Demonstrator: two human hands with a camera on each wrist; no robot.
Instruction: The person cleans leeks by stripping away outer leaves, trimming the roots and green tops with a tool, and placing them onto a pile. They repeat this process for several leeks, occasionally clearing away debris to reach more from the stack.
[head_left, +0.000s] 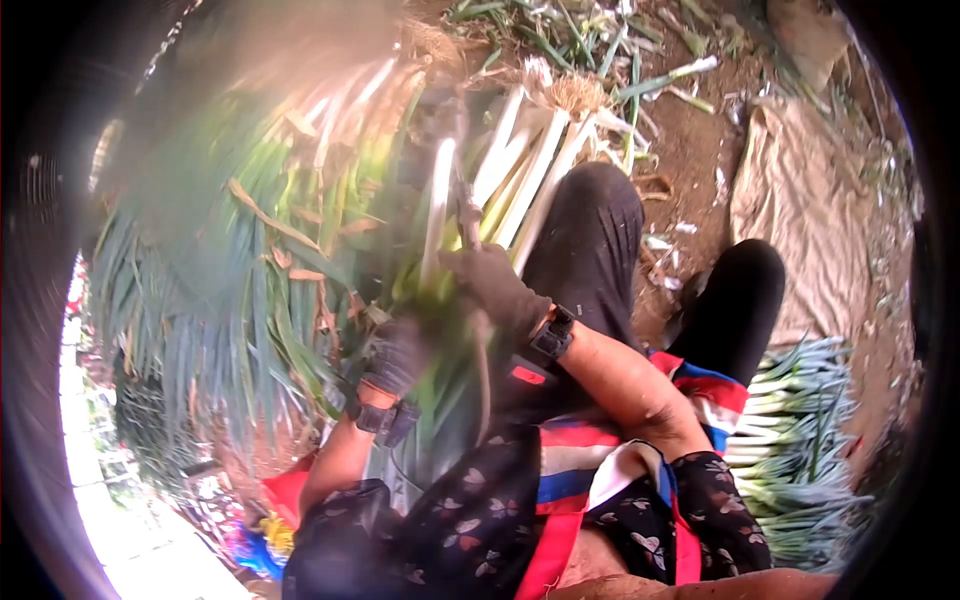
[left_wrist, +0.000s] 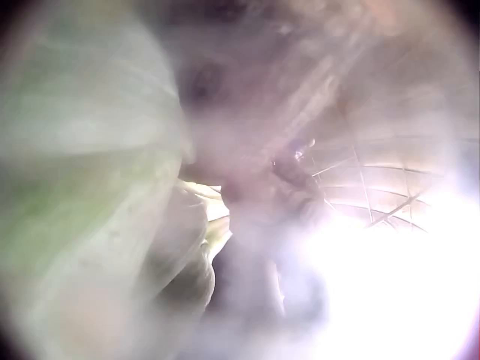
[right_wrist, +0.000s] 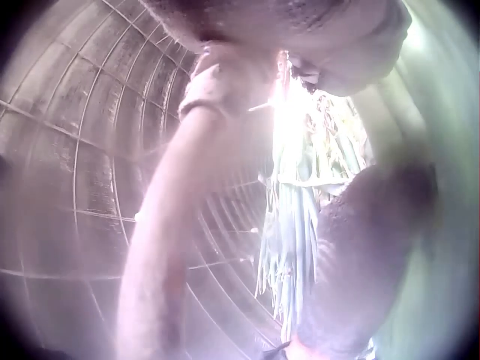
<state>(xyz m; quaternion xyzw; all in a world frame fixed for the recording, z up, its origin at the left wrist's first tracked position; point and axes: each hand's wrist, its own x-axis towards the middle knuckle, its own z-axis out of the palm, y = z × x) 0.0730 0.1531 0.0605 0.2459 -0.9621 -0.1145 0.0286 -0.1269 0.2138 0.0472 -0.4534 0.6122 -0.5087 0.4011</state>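
Note:
A bundle of large green onions [head_left: 540,165] lies across the person's lap in the head view, white stalks and roots pointing away. My right hand [head_left: 497,288], in a dark glove, is over the stalks and grips a brown strip that runs above and below the fist. In the right wrist view this strip [right_wrist: 161,247] hangs thick and blurred beneath the gloved fingers. Lower on the leafy part, my gloved left hand [head_left: 397,358] grips the side of the bundle, blurred. Pale green leaves [left_wrist: 90,142] fill the left of the left wrist view.
A big heap of green onions [head_left: 240,280] lies to the left, leaves toward the person. Trimmed bundles [head_left: 800,450] are stacked at the right. A tan cloth [head_left: 800,220] and leaf scraps [head_left: 590,40] cover parts of the dirt ground. The person's bent knee [head_left: 600,200] is beside the stalks.

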